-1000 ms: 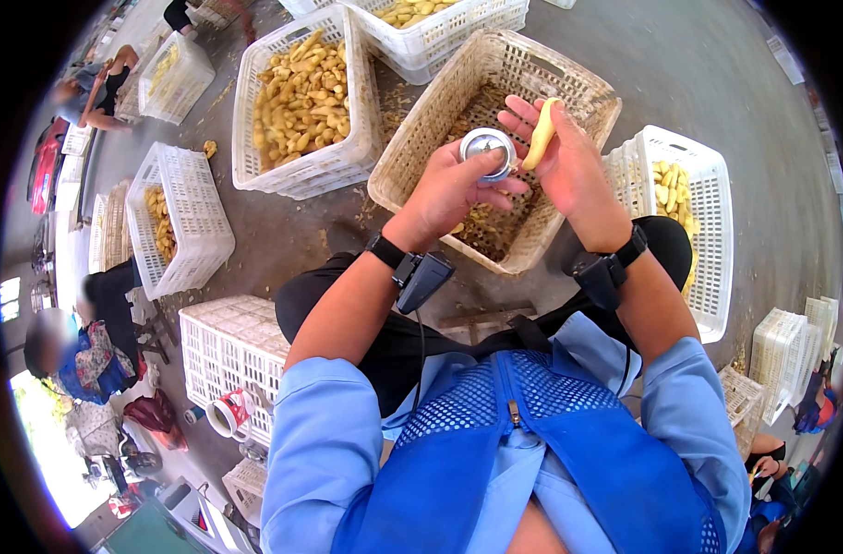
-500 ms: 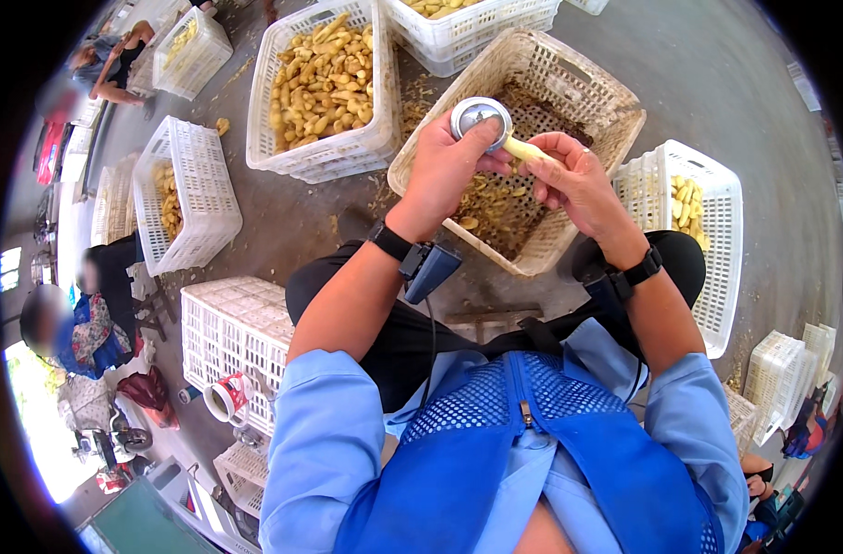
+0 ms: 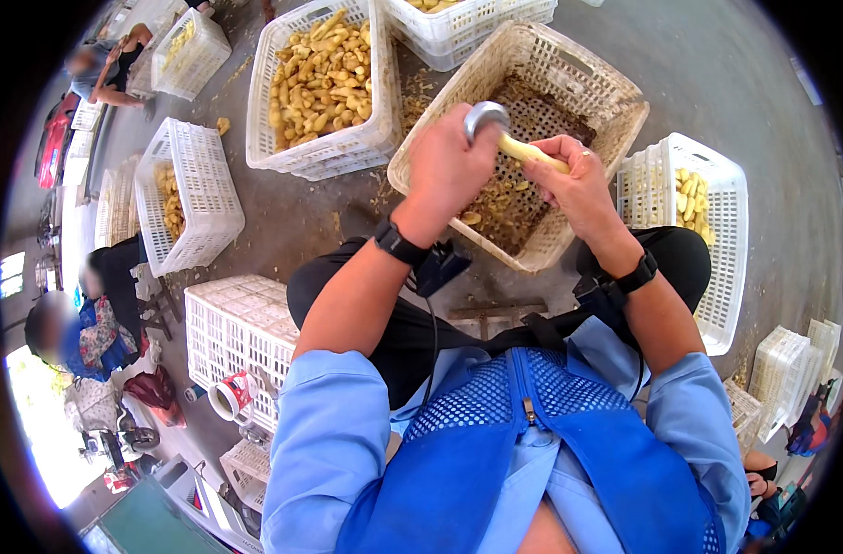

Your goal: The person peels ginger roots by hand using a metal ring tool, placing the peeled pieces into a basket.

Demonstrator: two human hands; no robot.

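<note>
L hand (image 3: 454,159) is wrapped round a shiny metal cup-like tool (image 3: 486,114), fingers curled in tight; its edge detail is too small to tell. R hand (image 3: 574,183) pinches a pale yellow root (image 3: 536,154) btwn thumb & fingers, approx. at its lower R end. Root sits btwn the 2 hands, tilted, above the grubby beige crate (image 3: 532,60), w/ its upper L end right at the tool; looks like contact, but exact touch pt is partly hidden by L hand.

Scraps (image 3: 506,198) lie in crate bottom below. White crate (image 3: 720,300) by the R knee has pale pieces (image 3: 692,196); another white crate (image 3: 381,102), upper L, is piled w/ browner ones (image 3: 320,78).

To do it well, prob. best: keep R pinch firm but light, b/c root may be slick & could snap; keep R fingertips well back from the tool edge; short, even strokes w/ low pressure so flesh isn't gouged; turn root a bit btwn strokes; stay over the crate so bits drop in, not on the floor
</note>
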